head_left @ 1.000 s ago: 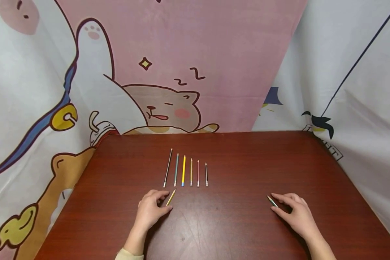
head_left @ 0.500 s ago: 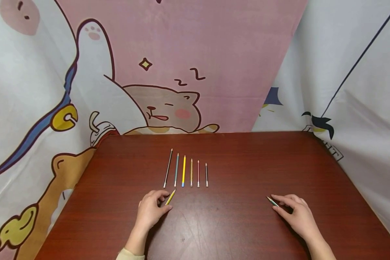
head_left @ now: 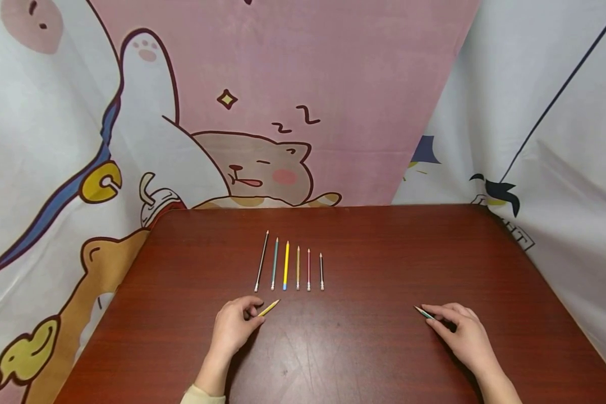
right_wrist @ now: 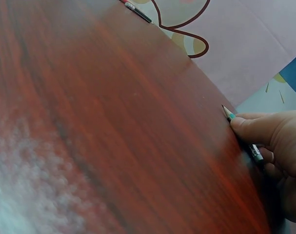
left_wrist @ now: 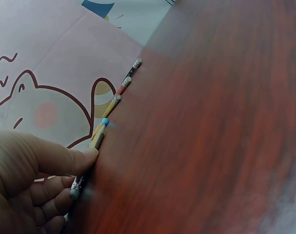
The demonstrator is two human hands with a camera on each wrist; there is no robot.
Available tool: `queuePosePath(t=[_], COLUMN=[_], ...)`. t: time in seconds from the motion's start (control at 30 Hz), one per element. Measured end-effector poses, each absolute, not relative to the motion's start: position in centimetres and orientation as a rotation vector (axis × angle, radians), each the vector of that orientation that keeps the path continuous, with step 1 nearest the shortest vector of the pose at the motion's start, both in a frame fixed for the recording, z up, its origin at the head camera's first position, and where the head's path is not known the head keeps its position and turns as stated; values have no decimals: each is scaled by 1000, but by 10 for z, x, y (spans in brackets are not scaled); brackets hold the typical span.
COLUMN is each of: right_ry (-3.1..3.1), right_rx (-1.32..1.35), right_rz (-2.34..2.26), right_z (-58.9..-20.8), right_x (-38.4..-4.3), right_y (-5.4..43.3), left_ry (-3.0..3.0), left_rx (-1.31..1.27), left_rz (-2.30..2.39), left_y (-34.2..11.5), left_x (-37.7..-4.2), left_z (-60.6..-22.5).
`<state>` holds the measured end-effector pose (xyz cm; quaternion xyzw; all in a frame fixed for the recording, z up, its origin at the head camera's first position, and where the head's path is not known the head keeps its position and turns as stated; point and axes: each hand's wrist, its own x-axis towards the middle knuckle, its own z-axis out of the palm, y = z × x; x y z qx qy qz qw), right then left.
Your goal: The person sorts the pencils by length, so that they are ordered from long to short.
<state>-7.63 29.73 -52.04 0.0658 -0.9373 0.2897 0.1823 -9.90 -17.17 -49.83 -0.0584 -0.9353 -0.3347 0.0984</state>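
My left hand (head_left: pixel 234 325) pinches a short yellow pencil (head_left: pixel 270 307) between thumb and fingers, its sharpened tip pointing away and to the right. Close beyond it is a row of pencils, erasers toward me, stepping down in length from left to right: a long black pencil (head_left: pixel 261 261), a teal pencil (head_left: pixel 275 264), a yellow pencil (head_left: pixel 285 266) with a blue end, then several shorter ones. Far to the right, my right hand (head_left: pixel 459 330) pinches a short green pencil (right_wrist: pixel 229 116), tip pointing left. Its eraser end shows below the thumb in the right wrist view.
The dark red-brown wooden table (head_left: pixel 363 348) bears all the pencils. A cloth printed with cartoon animals (head_left: pixel 267 168) hangs behind its far edge and along both sides. The shortest black pencil (head_left: pixel 321 272) ends the row on the right.
The yellow pencil in my left hand has swung clockwise, its tip now lower and further right. The green pencil in my right hand has turned slightly flatter. Both hands stay in place.
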Motion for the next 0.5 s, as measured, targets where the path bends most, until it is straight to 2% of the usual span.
queuePosePath(t=[0.5], right_ry=[-2652], right_rx=[148], right_rz=[844], right_z=[-521], right_x=[-76], right_y=[296], left_ry=[-2735], left_rx=[-209], left_rz=[-997], left_y=[-171], left_x=[-98], left_z=[-498])
